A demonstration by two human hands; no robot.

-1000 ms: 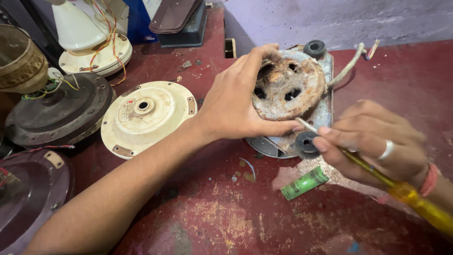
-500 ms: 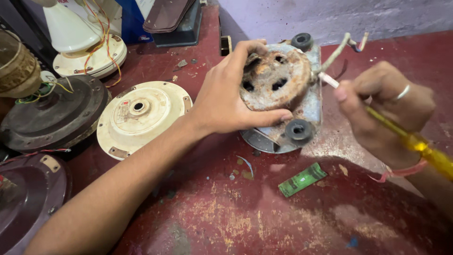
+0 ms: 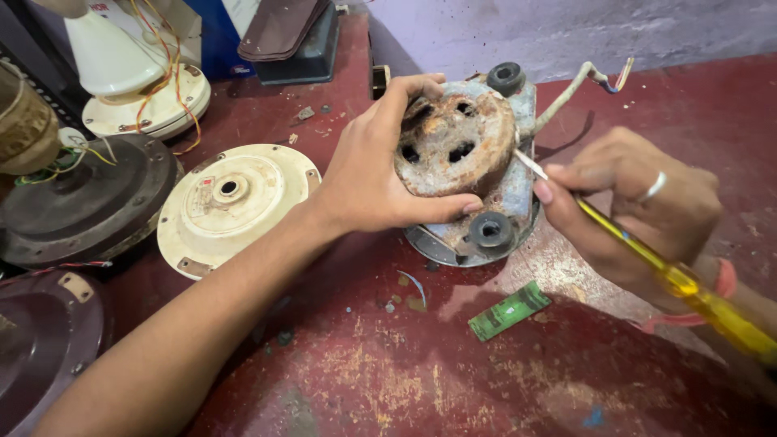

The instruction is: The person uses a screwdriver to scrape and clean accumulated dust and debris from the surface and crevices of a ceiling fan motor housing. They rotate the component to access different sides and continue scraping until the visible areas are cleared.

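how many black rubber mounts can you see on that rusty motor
2: one rubber mount at the rusty motor's far top edge, another at its near edge beside the left thumb. More may be hidden behind the motor.

Rough, rusty metal on the motor [image 3: 457,146], matt black rubber on its mounts [image 3: 490,230]. The screwdriver [image 3: 688,285] shows a glossy clear-yellow plastic handle. The red bench [image 3: 421,380] looks worn and scuffed; the cream cover [image 3: 235,202] is dull.
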